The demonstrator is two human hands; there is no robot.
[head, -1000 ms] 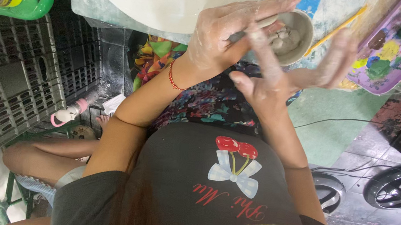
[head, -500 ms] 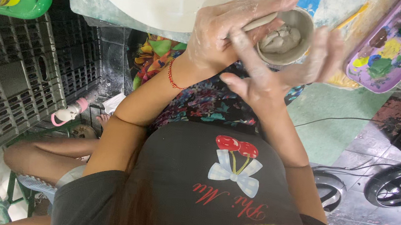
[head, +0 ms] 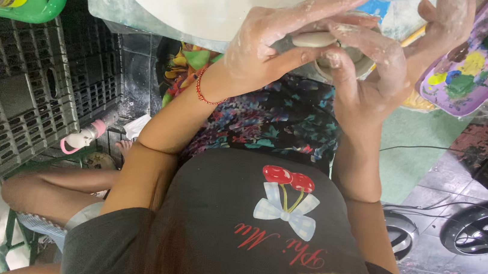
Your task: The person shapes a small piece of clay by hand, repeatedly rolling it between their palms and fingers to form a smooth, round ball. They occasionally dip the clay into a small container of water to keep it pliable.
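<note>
While both clay-smeared hands work above the lap, the left hand (head: pixel 265 48) pinches a flat grey clay piece (head: pixel 313 39) just left of the small clay cup (head: pixel 349 60), which the right hand (head: pixel 383 79) cradles with curled fingers, near the purple paint palette (head: pixel 482 59).

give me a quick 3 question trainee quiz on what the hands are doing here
1. True or false: both hands are on the small clay bowl.
2. What lies at the right edge? A) purple paint palette B) glass jar C) laptop
3. Which wrist wears a red bracelet?

Key:
1. True: left hand and right hand hold the small clay bowl.
2. A, the purple paint palette.
3. The left, the red bracelet.
</note>
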